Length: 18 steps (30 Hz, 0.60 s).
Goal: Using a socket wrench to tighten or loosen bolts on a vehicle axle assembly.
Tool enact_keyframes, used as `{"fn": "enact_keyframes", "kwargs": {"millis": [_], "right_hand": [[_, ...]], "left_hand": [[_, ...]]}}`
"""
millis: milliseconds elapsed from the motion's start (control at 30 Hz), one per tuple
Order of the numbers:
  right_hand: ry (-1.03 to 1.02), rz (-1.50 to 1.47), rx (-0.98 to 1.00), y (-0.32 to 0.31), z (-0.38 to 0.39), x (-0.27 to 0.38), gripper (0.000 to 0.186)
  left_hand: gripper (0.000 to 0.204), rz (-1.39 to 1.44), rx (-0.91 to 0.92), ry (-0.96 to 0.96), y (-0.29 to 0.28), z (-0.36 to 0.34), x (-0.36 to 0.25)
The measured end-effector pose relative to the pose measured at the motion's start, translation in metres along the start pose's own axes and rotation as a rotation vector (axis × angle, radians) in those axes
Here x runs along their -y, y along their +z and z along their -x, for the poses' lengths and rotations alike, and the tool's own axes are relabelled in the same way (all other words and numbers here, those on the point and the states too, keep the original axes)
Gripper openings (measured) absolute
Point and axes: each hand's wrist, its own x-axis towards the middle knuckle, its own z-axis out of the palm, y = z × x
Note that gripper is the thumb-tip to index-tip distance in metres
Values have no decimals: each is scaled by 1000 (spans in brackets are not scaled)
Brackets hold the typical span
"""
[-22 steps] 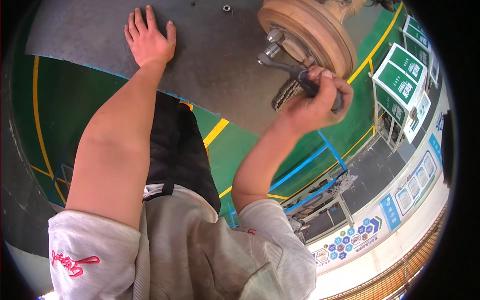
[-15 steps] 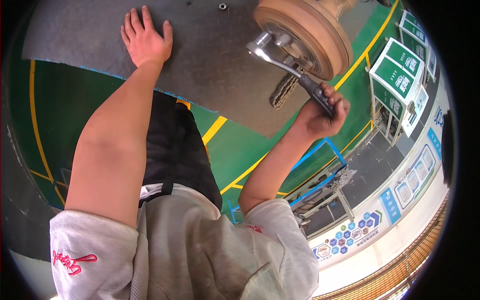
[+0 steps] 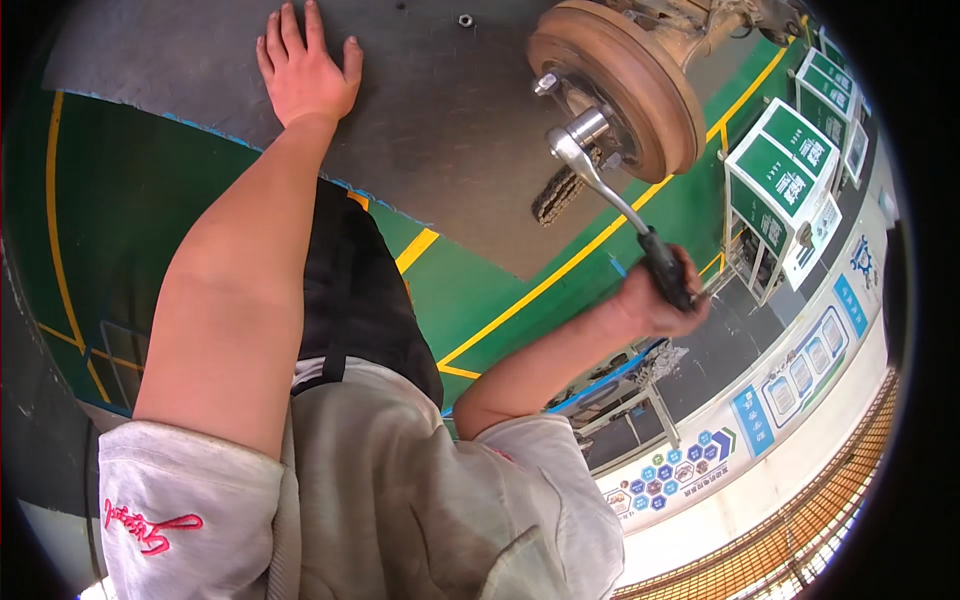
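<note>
My left hand [image 3: 307, 78] rests palm-down with spread fingers on a dark grey plate [image 3: 420, 150] at the top left. My right hand [image 3: 662, 300] grips the black handle of a ratchet wrench [image 3: 622, 205] with a silver shaft and head. The wrench's silver socket [image 3: 585, 129] is at the centre of a rusty brake drum [image 3: 665, 108], beside exposed studs. A loose nut [image 3: 465, 21] lies on the plate above and right of my left hand. A chain [image 3: 556, 197] lies below the drum.
Green floor with yellow lines [image 3: 510, 290] surrounds the plate. At the right stand green-and-white sign boards [image 3: 780, 160] on metal frames, along a white wall panel [image 3: 740, 460] with graphics. A rusty axle assembly [image 3: 700, 25] extends behind the drum.
My right hand has swung down and right with the wrench handle, lengthening the angle away from the drum. The socket now appears further right and lower. My left hand stays spread on the plate.
</note>
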Motion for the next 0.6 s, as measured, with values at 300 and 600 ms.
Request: {"fn": "enact_keyframes", "kwargs": {"millis": [300,600], "right_hand": [[-373,761,1093,158,79,-25,29],[-117,463,1093,130,49,2,29]], "left_hand": [[67,-18,43,-18,-17,-6,-6],[66,-53,27,-13,-14,-3,-8]]}}
